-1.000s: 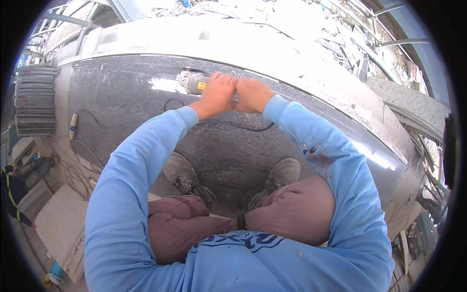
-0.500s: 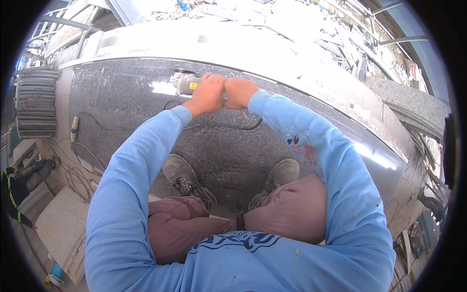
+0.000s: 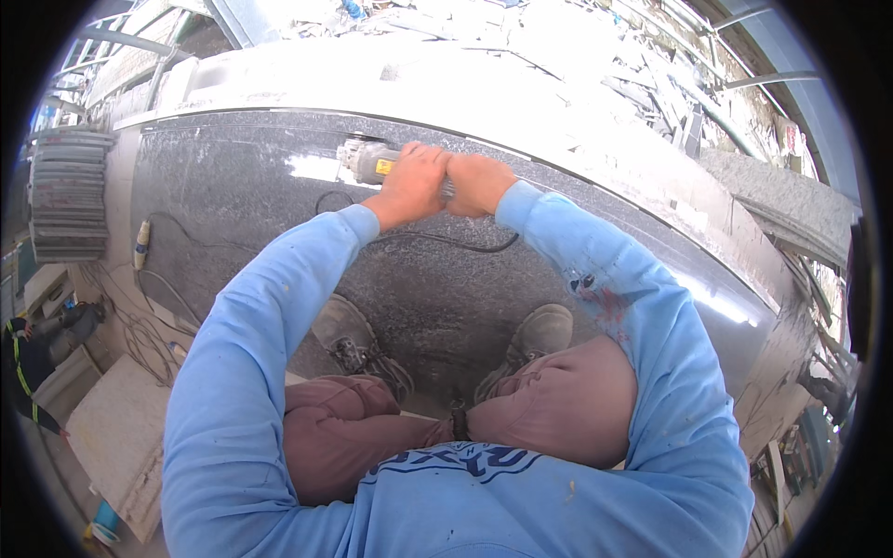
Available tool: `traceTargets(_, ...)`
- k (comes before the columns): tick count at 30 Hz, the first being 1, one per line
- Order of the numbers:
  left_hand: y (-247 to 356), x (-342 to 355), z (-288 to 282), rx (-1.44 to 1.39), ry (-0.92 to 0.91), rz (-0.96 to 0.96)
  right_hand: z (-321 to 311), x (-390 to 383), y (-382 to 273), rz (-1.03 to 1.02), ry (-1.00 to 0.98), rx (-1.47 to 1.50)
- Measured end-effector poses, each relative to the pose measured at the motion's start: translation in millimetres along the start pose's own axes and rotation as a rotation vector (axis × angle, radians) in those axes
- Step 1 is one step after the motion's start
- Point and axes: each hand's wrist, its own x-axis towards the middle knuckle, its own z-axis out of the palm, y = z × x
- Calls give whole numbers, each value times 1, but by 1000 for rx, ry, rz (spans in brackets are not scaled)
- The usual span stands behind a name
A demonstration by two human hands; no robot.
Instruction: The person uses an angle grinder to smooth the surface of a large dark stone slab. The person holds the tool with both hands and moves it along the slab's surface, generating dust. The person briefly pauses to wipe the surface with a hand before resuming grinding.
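Both of my hands are wrapped round an angle grinder (image 3: pixel 369 161) with a grey metal head and a yellow label. My left hand (image 3: pixel 415 183) grips its body just behind the head, and my right hand (image 3: pixel 477 184) closes on the rear end, touching the left. The grinder's disc (image 3: pixel 361 138) is on the far side, close to a line along the far edge of the dark, dusty stone slab (image 3: pixel 233 200). Whether the disc touches the stone I cannot tell. A black cable (image 3: pixel 446 244) curves over the slab from the grinder's rear.
I crouch with both shoes (image 3: pixel 530 344) on the slab. At left are a cable connector (image 3: pixel 141 246), tangled cords, a stack of grey strips (image 3: pixel 70 195) and a pale board (image 3: pixel 116 437). A person (image 3: pixel 42 363) is farther left. Stone rubble (image 3: pixel 651 84) lies beyond the slab.
Both hands and the grinder have moved a little to the right along the slab's far edge. The cable near my right wrist has shifted right with them.
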Motion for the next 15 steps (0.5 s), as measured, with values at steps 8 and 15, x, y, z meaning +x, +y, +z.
traceTargets(8, -20, -3, -3, 6, 8, -1, 10, 27, -3, -44, 61, 4)
traceTargets(15, 3, -7, -5, -9, -21, 12, 10, 1, -2, -18, -1, 11)
